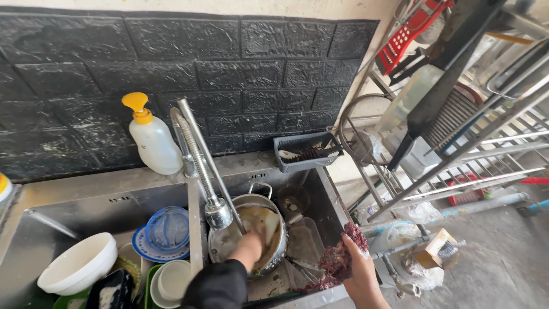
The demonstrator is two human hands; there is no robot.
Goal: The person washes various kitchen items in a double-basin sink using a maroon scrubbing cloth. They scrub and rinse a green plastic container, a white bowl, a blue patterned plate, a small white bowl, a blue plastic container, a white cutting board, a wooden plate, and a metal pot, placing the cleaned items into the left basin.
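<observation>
The steel pot [251,234] stands in the right basin of the sink [329,197], just under the head of the pull-down faucet [217,212], and it holds cloudy brownish water. The left hand [251,247] is pressed into the pot, on its near inner wall; the fingers are bent down into the pot, but I cannot tell if they grip anything there. The right hand [357,269] is to the right of the pot, over the sink's front right edge, and its fingers are closed around a dark red scouring pad [340,260].

I think the work goes best if the left hand keeps the pot steady against the basin while the pad rubs the wall in short circles, because the pot is wet and may slide or turn.

Right of the pot a clear plastic tub [306,240] lies in the same basin. Behind the pot, on the sink's back edge, a grey basket [306,151] holds brushes. Left of the pot, in the other basin, are a white bowl [77,263] and blue plates [166,232]. Behind these stands a soap bottle [151,137] with a yellow pump. Far right of the pot is a metal dish rack [457,143].
</observation>
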